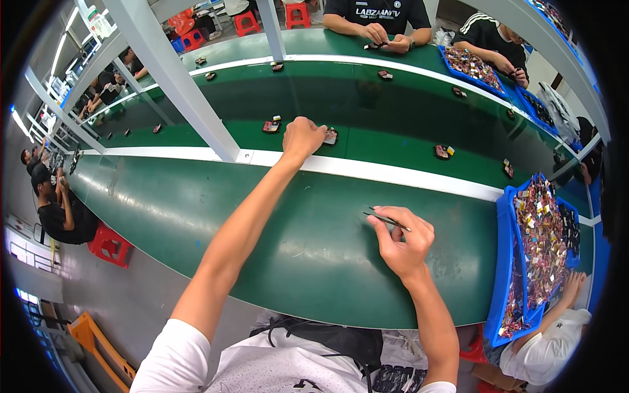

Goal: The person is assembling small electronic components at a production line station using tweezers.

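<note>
My left hand reaches out across the white rail to the green conveyor belt. Its fingers are bent closed at the left edge of a small black electronic unit with a silvery, reddish top; the fingertips are partly hidden. Dark tweezers are pinched in my right hand, above the green worktable. Their tips point to the left and hold nothing that I can make out. Just left of my left hand, another small black unit with a pale piece beside it lies on the belt.
More small units, such as one with a yellow part, lie along the belt. Blue trays full of small wired parts stand at the right. A white upright post rises left of my arm. Co-workers sit across the belt and at both sides.
</note>
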Available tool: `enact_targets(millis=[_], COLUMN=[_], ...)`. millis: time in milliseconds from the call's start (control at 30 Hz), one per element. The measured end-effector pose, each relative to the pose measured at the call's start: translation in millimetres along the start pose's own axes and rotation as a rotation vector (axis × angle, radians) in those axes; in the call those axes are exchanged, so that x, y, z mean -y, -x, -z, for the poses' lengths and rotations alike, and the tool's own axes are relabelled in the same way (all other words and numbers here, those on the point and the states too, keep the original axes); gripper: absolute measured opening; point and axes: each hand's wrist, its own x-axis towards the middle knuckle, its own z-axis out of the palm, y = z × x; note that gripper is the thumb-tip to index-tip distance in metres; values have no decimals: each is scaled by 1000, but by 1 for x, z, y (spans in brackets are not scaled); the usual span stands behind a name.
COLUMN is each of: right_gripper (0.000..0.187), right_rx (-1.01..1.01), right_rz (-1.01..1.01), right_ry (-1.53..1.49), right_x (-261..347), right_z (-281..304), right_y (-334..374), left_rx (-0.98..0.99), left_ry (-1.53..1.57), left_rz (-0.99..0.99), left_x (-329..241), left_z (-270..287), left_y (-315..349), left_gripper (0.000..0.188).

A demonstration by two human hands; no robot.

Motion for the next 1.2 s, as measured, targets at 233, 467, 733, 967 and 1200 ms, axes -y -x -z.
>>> enact_targets(millis=[233, 467, 733, 967, 1200], right_gripper=[19, 17, 14, 14, 14], right_rx=[-6, 35, 77, 294, 397], right_rz=[35, -76, -650, -737, -624], right_ry=[-27, -71, -474, -615, -446], right_x=[3, 6, -2, -5, 2], right_z=[-5, -4, 9, -1, -5], right_y=[-1, 1, -6, -2, 0], left_rx=[-25, 227, 618, 955, 1013], left_ry=[169, 449, 515, 549, 471], left_rz=[-28, 35, 7, -91, -147], left_x=[9, -5, -10, 11, 15], left_z=[-6, 32, 61, 59, 62], left_y=[-3, 34, 131, 136, 134], left_gripper=[26, 14, 9, 8, 8])
